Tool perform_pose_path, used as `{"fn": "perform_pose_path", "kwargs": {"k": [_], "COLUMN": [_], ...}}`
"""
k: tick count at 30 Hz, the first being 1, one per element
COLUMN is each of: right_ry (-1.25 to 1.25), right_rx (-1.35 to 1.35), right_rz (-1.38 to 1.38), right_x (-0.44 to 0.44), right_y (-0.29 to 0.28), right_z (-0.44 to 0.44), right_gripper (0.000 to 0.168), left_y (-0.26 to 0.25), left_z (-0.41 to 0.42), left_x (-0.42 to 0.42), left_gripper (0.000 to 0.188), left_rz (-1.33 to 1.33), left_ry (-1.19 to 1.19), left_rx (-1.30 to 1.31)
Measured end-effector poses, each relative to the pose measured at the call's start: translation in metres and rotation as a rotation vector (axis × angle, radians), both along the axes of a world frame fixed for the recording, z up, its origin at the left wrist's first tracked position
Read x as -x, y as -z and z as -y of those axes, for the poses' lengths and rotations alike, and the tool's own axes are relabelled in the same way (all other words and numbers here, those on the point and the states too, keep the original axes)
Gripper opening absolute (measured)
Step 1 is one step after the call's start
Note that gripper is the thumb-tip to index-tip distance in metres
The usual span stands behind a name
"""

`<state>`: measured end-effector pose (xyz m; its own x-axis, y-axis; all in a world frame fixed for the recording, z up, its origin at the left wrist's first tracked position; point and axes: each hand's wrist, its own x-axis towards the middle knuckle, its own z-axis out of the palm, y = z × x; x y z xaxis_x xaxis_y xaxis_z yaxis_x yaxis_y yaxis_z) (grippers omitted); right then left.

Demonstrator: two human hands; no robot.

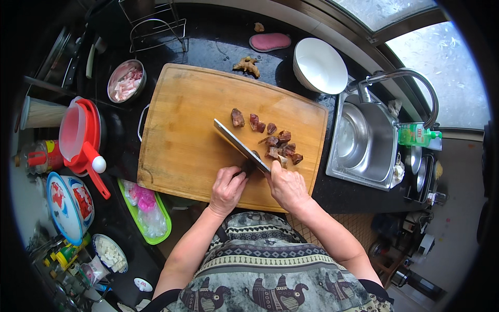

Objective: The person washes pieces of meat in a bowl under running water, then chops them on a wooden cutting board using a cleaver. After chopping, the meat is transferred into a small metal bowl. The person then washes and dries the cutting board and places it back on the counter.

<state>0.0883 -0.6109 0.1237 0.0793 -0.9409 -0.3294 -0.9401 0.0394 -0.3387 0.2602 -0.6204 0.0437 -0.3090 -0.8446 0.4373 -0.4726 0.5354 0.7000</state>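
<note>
My right hand (287, 186) is closed around the handle of a kitchen knife (239, 144), whose broad blade slants up and to the left over a wooden cutting board (183, 117). Beside the blade, the bent fingers of my left hand (227, 189) hold a dark piece of meat (248, 167), partly hidden by blade and fingers. Several dark reddish meat chunks (286, 149) lie to the right of the knife. One larger chunk (237, 117) sits farther back on the board, near the blade's tip.
Behind the board lie a ginger root (248, 66) and a pink sponge (269, 41). A white bowl (321, 66) stands beside the steel sink (364, 144) at right. To the left are a metal bowl of pale meat (126, 81), red strainers (87, 132) and a green tray (161, 218) with plastic bags.
</note>
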Motion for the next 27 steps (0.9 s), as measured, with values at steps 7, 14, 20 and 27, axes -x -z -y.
{"fn": "perform_pose_path", "kwargs": {"k": [7,14,20,27], "right_ry": [-0.025,-0.016,0.093,0.052], "right_rx": [-0.137,0.095,-0.046,0.125], "right_rz": [-0.047,0.008,0.082,0.180], "right_x": [0.014,-0.018,0.023,-0.006], "right_y": [-0.019,0.004,-0.006,-0.024], "right_z": [-0.019,0.023,-0.003,-0.020], "right_gripper": [0.011,0.017,0.025,0.022], "left_y": [0.003,-0.001,-0.003,-0.008], "left_z": [-0.001,0.001,-0.001,-0.007], "left_x": [-0.001,0.004,-0.002,-0.007], "left_gripper": [0.022,0.025,0.024,0.032], "left_rz": [0.010,0.006,-0.016,-0.057], "left_ry": [-0.015,0.001,-0.124,-0.183], "left_rx": [-0.029,-0.011,-0.029,-0.122]}}
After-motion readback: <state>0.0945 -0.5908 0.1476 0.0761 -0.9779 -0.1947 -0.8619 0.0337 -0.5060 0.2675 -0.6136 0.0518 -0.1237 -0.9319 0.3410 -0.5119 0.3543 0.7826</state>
